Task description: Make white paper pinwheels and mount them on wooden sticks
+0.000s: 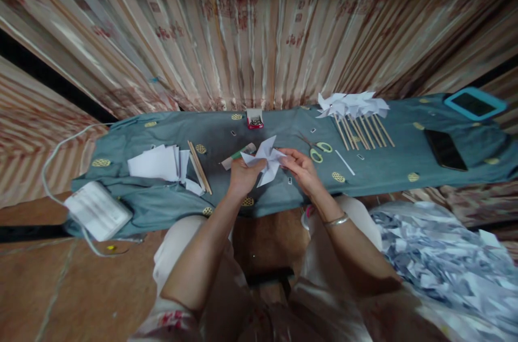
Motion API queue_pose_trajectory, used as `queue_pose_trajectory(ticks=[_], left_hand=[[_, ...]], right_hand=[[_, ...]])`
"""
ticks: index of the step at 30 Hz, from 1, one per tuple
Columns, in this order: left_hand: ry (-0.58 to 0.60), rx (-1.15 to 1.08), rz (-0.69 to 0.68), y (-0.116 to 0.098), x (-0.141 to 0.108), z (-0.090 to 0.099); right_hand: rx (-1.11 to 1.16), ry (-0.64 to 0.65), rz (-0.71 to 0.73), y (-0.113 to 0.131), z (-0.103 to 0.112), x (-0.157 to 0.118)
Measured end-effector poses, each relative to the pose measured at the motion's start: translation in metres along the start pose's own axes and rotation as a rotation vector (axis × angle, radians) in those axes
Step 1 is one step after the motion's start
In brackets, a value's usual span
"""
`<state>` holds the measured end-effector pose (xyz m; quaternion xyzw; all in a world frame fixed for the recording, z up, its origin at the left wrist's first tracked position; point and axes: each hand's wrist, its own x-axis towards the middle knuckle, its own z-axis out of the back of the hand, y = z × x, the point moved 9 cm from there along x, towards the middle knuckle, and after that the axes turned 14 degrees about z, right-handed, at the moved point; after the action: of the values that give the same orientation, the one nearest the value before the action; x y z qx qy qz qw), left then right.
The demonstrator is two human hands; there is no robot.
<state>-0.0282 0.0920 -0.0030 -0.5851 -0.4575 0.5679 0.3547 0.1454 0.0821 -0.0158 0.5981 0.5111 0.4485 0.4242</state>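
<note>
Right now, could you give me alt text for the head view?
Two bare hands, left and right, hold a folded white paper pinwheel over a narrow cloth-covered table. Paper sheets and loose sticks lie to the left; green-handled scissors and pinwheels on sticks to the right.

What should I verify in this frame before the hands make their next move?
- Folded paper pinwheel supported by both left hand and right hand: ok.
- Pinwheel's centre fastened: cannot tell; too small to make out.
- Loose sticks lying on the cloth, probably in easy reach: ok, beside the paper stack.
- Small red box open: ok, small metallic pieces show inside.
- Scissors put down, out of the hands: ok.
- Cloth smooth: not ok, it is wrinkled.
</note>
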Motion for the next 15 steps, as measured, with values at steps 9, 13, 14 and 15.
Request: queue_pose_trajectory(ticks=[9, 13, 14, 15], left_hand=[[0.013, 0.053, 0.035, -0.006, -0.006, -0.007], [0.015, 0.057, 0.039, -0.002, -0.003, -0.008], [0.017, 0.052, 0.042, 0.0, -0.002, -0.009], [0.019, 0.046, 0.046, 0.001, -0.001, -0.009]], right_hand=[[0.049, 0.023, -0.036, -0.002, -0.018, -0.001], [0.045, 0.016, -0.048, 0.0, -0.016, 0.0], [0.05, 0.018, -0.051, 0.001, -0.016, 0.0], [0.055, 0.019, -0.05, 0.002, -0.016, 0.001]])
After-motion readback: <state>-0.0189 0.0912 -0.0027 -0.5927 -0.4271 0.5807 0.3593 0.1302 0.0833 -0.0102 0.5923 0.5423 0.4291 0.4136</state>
